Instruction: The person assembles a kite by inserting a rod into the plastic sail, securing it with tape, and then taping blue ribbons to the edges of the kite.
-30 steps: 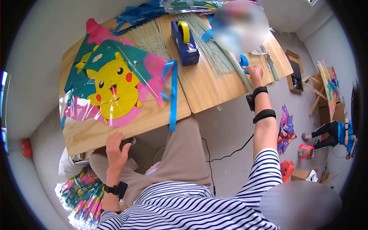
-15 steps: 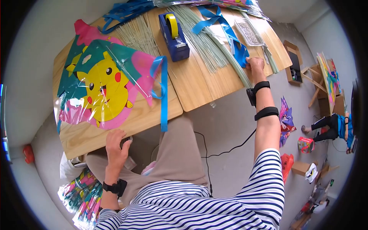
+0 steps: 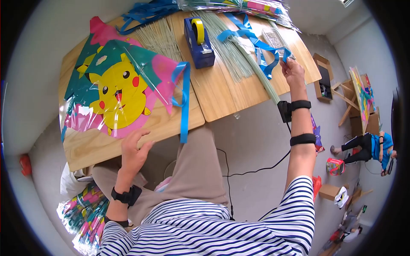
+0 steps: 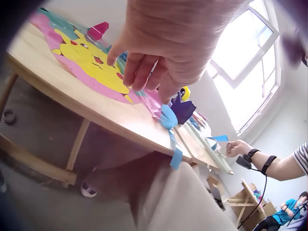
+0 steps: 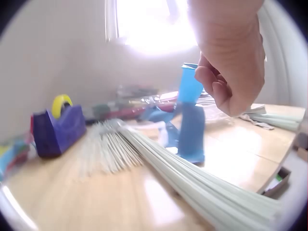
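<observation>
My right hand (image 3: 291,68) pinches the end of a blue ribbon strip (image 3: 260,47) and holds it lifted above the right part of the wooden table (image 3: 222,94); in the right wrist view the blue ribbon strip (image 5: 191,115) hangs from the curled fingers (image 5: 214,82). My left hand (image 3: 134,151) hovers with relaxed fingers over the near table edge, by the lower corner of a Pikachu kite (image 3: 119,87) in clear wrap. The kite (image 4: 91,60) lies flat with a blue ribbon tail (image 3: 184,102) hanging over the edge.
A blue tape dispenser (image 3: 198,37) with a yellow roll stands mid-table, beside a spread of thin pale green sticks (image 3: 239,59). More blue ribbons (image 3: 145,10) and packaged kites (image 3: 239,6) lie at the far edge. Wrapped kites (image 3: 87,213) lie on the floor at left. Another person (image 3: 371,147) sits far right.
My right hand has lifted the blue ribbon end up off the table. My left hand has risen from the table edge and now hovers by the kite's corner.
</observation>
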Available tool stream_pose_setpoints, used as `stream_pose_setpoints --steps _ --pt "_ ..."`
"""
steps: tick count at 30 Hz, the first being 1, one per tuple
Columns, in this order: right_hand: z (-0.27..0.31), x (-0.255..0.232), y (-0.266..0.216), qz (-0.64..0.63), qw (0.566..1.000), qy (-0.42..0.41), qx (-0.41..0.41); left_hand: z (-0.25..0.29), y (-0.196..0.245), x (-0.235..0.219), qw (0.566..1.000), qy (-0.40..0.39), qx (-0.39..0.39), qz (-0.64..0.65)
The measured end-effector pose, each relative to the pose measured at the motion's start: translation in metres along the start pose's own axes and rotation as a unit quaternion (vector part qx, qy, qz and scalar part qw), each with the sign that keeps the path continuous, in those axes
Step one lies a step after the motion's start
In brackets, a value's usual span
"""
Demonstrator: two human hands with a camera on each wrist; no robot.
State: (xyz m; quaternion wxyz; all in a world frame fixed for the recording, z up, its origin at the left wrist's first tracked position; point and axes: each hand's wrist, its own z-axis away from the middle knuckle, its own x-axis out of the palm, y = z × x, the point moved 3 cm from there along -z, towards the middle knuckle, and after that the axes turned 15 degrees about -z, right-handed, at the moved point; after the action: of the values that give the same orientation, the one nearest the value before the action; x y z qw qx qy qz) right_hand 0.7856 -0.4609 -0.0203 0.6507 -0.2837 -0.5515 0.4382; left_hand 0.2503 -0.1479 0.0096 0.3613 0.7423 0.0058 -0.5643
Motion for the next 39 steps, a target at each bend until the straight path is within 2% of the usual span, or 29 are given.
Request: stream_pose_setpoints --steps 3,5,7,9,10,11,12,16,19,20,21,22,23,24,25,26,27,28,29,30,31,34,35,36,37,38,39 --pt "-0.013 0.043 -0.027 -0.052 0.992 -0.112 -0.005 -0.009 0.019 0.0 0.999 -0.019 0.019 0.044" --pt "-0.013 0.093 -0.056 -0.078 0.979 -0.18 -0.045 -0.011 0.027 -0.001 0.998 -0.022 0.027 0.059" --pt "-0.041 0.135 -0.089 -0.139 0.941 -0.306 -0.045 -0.014 0.031 -0.005 0.997 -0.008 0.034 0.067" --pt "-0.037 0.187 -0.127 -0.178 0.873 -0.451 -0.051 -0.012 0.029 -0.011 0.997 -0.001 0.022 0.074" --pt "-0.035 0.206 -0.145 -0.181 0.848 -0.492 -0.078 -0.011 0.028 -0.014 0.997 0.003 0.015 0.078" --pt "-0.024 0.222 -0.161 -0.183 0.821 -0.531 -0.104 -0.01 0.026 -0.016 0.997 0.006 0.008 0.077" --pt "-0.017 0.234 -0.169 -0.216 0.842 -0.485 -0.098 -0.009 0.024 -0.019 0.997 0.009 0.002 0.076" --pt "0.039 0.264 -0.154 -0.232 0.805 -0.541 -0.075 -0.007 0.019 -0.021 0.987 -0.022 -0.032 0.155" --pt "0.149 0.283 -0.096 -0.197 0.785 -0.586 -0.041 -0.006 0.022 -0.014 0.938 -0.106 -0.095 0.316" --pt "0.18 0.288 -0.079 -0.185 0.785 -0.591 -0.03 -0.008 0.027 -0.014 0.923 -0.117 -0.076 0.359" --pt "0.18 0.282 -0.052 -0.007 0.76 -0.617 -0.203 -0.01 0.033 -0.015 0.905 -0.127 -0.056 0.401" --pt "0.18 0.276 -0.024 0.145 0.696 -0.591 -0.383 -0.012 0.038 -0.016 0.885 -0.136 -0.036 0.443" --pt "0.239 0.269 0.002 0.057 0.747 -0.647 -0.141 -0.012 0.043 -0.017 0.845 -0.142 -0.015 0.515" --pt "0.3 0.26 0.029 -0.047 0.782 -0.614 0.098 -0.011 0.046 -0.019 0.8 -0.145 0.004 0.582" --pt "0.331 0.253 0.055 -0.002 0.761 -0.633 0.144 -0.007 0.046 -0.023 0.75 -0.143 0.02 0.646" --pt "0.352 0.242 0.08 0.072 0.73 -0.67 0.119 0.0 0.044 -0.031 0.687 -0.112 -0.008 0.718" --pt "0.371 0.233 0.091 0.13 0.71 -0.686 0.091 0.007 0.036 -0.035 0.695 -0.091 -0.026 0.713" --pt "0.385 0.225 0.099 0.166 0.709 -0.673 0.133 0.013 0.027 -0.04 0.702 -0.066 -0.046 0.708" --pt "0.393 0.217 0.108 0.188 0.713 -0.662 0.132 0.022 0.016 -0.047 0.709 -0.035 -0.069 0.7" --pt "0.399 0.207 0.119 0.207 0.715 -0.654 0.134 0.03 0.011 -0.053 0.698 -0.032 -0.059 0.713" --pt "0.405 0.199 0.129 0.226 0.716 -0.647 0.136 0.035 0.004 -0.058 0.723 -0.03 -0.049 0.689" --pt "0.429 0.19 0.145 0.137 0.743 -0.598 0.265 0.056 -0.013 -0.064 0.789 -0.034 -0.038 0.612" --pt "0.438 0.194 0.147 0.147 0.732 -0.604 0.279 0.06 -0.014 -0.064 0.809 -0.039 -0.036 0.586" --pt "0.446 0.196 0.146 0.158 0.723 -0.606 0.291 0.069 -0.015 -0.061 0.821 -0.041 -0.024 0.569" --pt "0.453 0.198 0.144 0.169 0.718 -0.604 0.302 0.077 -0.016 -0.061 0.819 -0.068 -0.022 0.57" --pt "0.457 0.203 0.139 0.205 0.689 -0.644 0.263 0.084 -0.016 -0.062 0.815 -0.095 -0.019 0.571" --pt "0.46 0.209 0.133 0.198 0.683 -0.644 0.281 0.091 -0.016 -0.062 0.811 -0.121 -0.017 0.573"
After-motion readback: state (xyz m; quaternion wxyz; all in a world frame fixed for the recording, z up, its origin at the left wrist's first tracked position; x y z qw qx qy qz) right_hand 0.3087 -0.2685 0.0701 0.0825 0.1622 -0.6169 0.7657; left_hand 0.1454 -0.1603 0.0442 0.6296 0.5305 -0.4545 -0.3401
